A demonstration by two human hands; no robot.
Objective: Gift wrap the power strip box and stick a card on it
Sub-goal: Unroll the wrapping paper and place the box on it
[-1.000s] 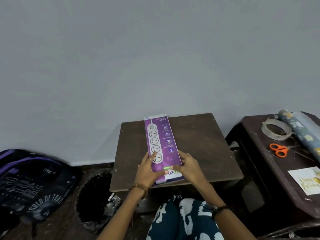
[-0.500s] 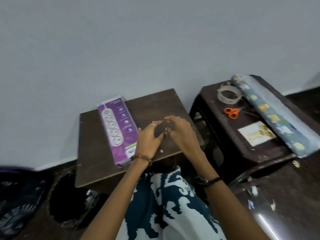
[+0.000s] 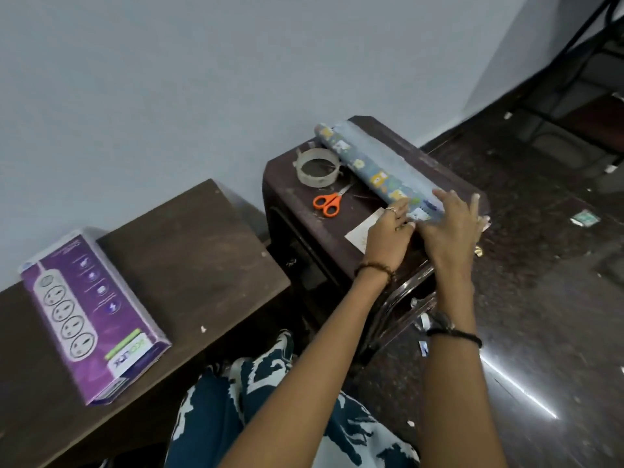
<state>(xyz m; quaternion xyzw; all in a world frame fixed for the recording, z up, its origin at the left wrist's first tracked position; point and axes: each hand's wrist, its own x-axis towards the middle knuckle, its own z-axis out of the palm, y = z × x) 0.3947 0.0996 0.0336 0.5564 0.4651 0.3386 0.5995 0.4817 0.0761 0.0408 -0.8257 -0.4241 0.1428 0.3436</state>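
Note:
The purple power strip box [image 3: 91,312] lies flat on the left brown table [image 3: 202,251], away from both hands. A blue patterned wrapping paper roll [image 3: 368,163] lies on the dark stool [image 3: 290,201] to the right. My left hand [image 3: 388,236] grips the near end of the roll with curled fingers. My right hand [image 3: 450,224] lies over the same end, its fingers wrapped across the top. A pale card [image 3: 363,233] shows partly under my left hand.
A clear tape roll [image 3: 317,167] and orange scissors [image 3: 327,202] lie on the stool beside the paper roll. Small scraps litter the dark floor [image 3: 540,265] on the right. A grey wall runs close behind both surfaces.
Both hands left the power strip box and moved right to the stool, where they now hold the wrapping paper roll. The view swung right with them.

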